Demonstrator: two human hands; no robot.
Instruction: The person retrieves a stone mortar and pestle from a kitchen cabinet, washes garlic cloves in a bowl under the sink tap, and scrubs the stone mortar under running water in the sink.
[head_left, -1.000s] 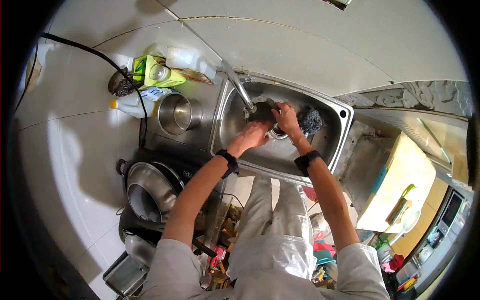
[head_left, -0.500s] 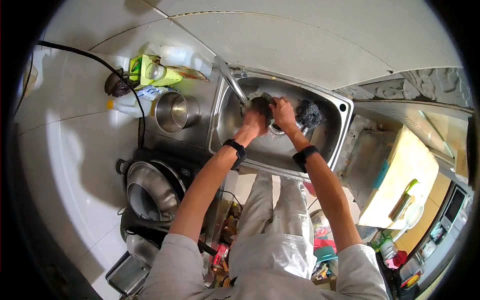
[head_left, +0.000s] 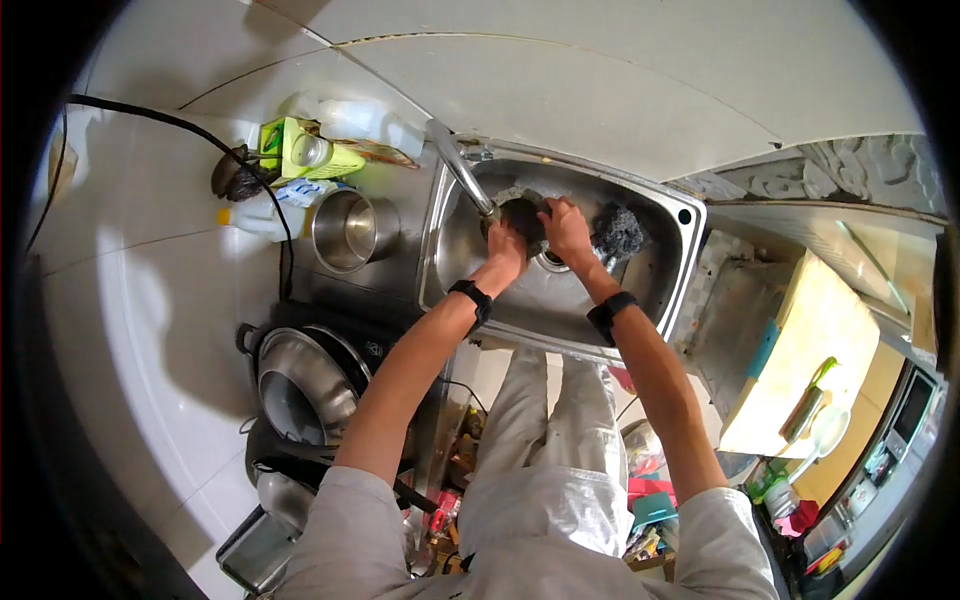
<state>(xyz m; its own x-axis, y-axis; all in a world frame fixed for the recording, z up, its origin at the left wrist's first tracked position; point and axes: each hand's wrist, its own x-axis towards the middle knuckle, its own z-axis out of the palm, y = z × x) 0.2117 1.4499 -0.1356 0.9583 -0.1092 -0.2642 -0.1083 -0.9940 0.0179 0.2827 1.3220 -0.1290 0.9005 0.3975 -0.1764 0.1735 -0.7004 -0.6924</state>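
Note:
Both my hands are inside the steel sink (head_left: 520, 303), under the faucet (head_left: 460, 165). My left hand (head_left: 507, 247) is closed on the near side of a dark, rounded thing (head_left: 522, 216) whose kind I cannot make out. From the right, my right hand (head_left: 567, 229) grips the edge of the same thing with bent fingers. Pale, wet-looking matter shows around its far side, close to the spout. Just right of my right hand lies a crumpled black mass (head_left: 618, 234), perhaps a plastic bag. The drain (head_left: 550, 262) shows partly below the hands.
Left of the sink stands a steel pot (head_left: 352, 230), with bottles (head_left: 262, 217) and a green carton (head_left: 300, 148) behind it. Metal bowls (head_left: 300, 380) sit nearer on the left. At right is a wooden board (head_left: 800, 350) carrying a knife (head_left: 803, 413) and a white ladle (head_left: 828, 430).
My left hand, blurred before, has shifted slightly and shows more sharply. Both hands keep hold of the dark thing under the faucet. The view has tilted a little.

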